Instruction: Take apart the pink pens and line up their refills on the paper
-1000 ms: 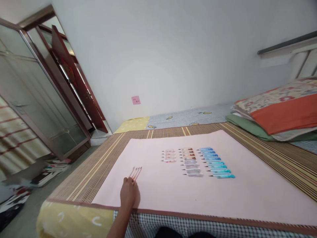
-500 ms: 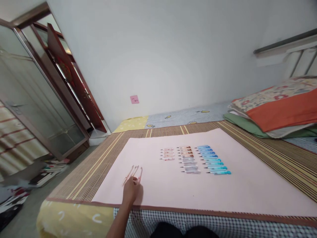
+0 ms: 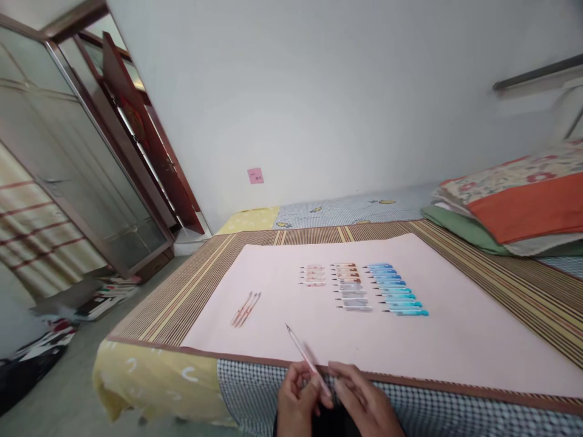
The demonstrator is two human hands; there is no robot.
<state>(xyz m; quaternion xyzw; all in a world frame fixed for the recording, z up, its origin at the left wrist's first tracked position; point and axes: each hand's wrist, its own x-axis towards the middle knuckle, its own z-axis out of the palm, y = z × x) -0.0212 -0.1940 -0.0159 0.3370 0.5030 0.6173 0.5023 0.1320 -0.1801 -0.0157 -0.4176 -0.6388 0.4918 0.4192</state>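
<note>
My left hand (image 3: pixel 298 391) is closed around a slim pen (image 3: pixel 304 351) with a pinkish barrel, its dark tip pointing up and away to the left. Just right of it, my right hand (image 3: pixel 362 394) has its fingers loosely bent close to the pen's rear end, gripping nothing that I can see. Both hands are at the near edge of the pale pink sheet (image 3: pixel 282 261). A small group of similar pens (image 3: pixel 246 311) lies slanted at the sheet's left. Further right are columns of pens: pink-patterned pens (image 3: pixel 313 275), brown and grey pens (image 3: pixel 348 288), blue and turquoise pens (image 3: pixel 394 288).
The sheet lies on a striped mat (image 3: pixel 182 303) over a bed with checked and yellow bedding (image 3: pixel 155 370). Folded bedding (image 3: pixel 523 200) is piled at the right. A pink note (image 3: pixel 255 176) is on the wall. Glass doors (image 3: pixel 82 139) stand at the left.
The left hand has moved from the loose pens at the left to the near edge, bringing one pen with it. The right hand has come into view. The camera view has shifted slightly.
</note>
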